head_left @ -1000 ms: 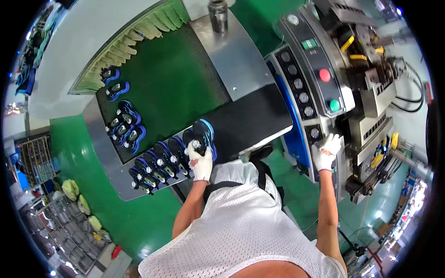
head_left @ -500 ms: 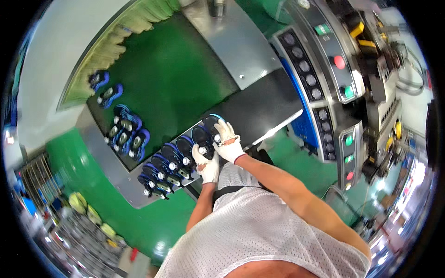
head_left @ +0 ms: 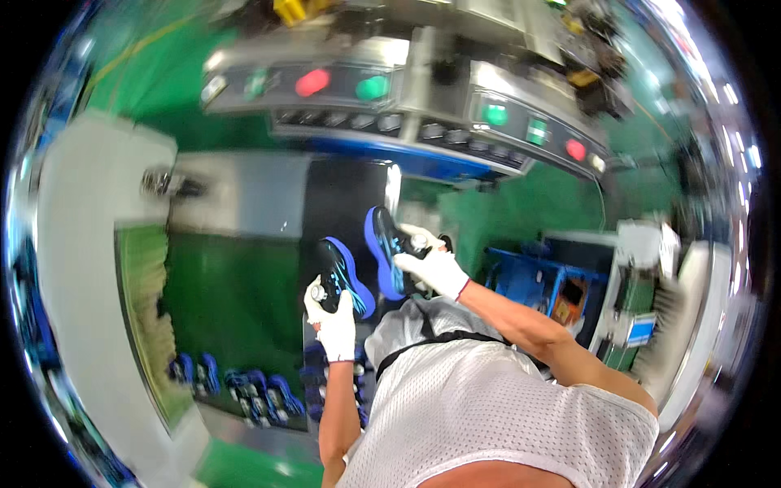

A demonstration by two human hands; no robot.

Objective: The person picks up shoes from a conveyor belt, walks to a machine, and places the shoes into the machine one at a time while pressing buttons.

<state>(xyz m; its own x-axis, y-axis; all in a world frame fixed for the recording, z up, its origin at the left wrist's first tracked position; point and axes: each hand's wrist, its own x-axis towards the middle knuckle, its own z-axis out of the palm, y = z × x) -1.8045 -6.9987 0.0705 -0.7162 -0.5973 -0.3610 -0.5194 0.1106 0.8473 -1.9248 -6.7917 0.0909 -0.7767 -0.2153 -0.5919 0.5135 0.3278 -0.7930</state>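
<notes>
My left hand [head_left: 334,328], in a white glove, grips a black shoe with a blue sole [head_left: 350,281] and light-blue stripes. A pale round piece shows at that shoe's opening. In the other glove, my right hand [head_left: 438,269] is closed round a second black shoe with a blue sole [head_left: 382,252], tipped so its sole faces left. The two shoes are held up close together, toes away from me, above a black ledge [head_left: 329,191]. Some fingers are hidden behind the shoes.
Ahead stands a machine with a control panel [head_left: 333,85] of red and green buttons; its edges are blurred. Left lies a green belt [head_left: 236,285] with several shoes [head_left: 260,394] at its near end. More shoes line the ledge beside my left forearm. A blue rack [head_left: 521,276] stands right.
My view has swung right, so the machine panel now lies ahead. Both hands have lifted a shoe off the row on the ledge and carried it towards the machine.
</notes>
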